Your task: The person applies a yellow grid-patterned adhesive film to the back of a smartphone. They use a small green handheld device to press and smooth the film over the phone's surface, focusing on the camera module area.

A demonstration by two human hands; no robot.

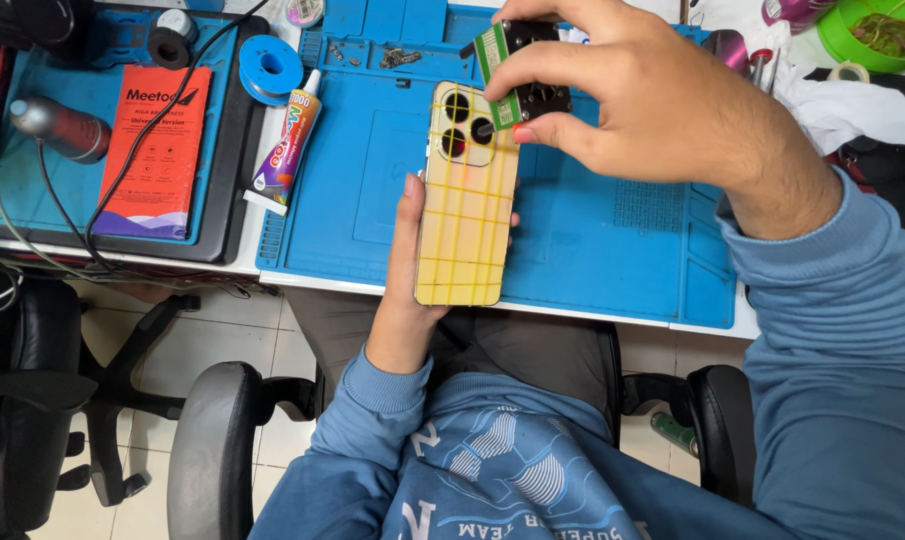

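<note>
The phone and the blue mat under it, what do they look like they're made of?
Phone: its back looks like smooth gold glass or glossy plastic, with a soft sheen; thin yellow bands, probably rubber, cross it in a grid. Mat: matte blue, likely silicone, with moulded trays and ridges.

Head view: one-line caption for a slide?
Left hand holds a gold phone wrapped in yellow bands; right hand holds a small green-and-black part at its cameras.

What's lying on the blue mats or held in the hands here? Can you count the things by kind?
Gold phone, bound in yellow bands, in the left hand: 1
Small green and black part in the right hand: 1
Glue tube: 1
Blue spool: 1
Red packet: 1
Total: 5
</note>
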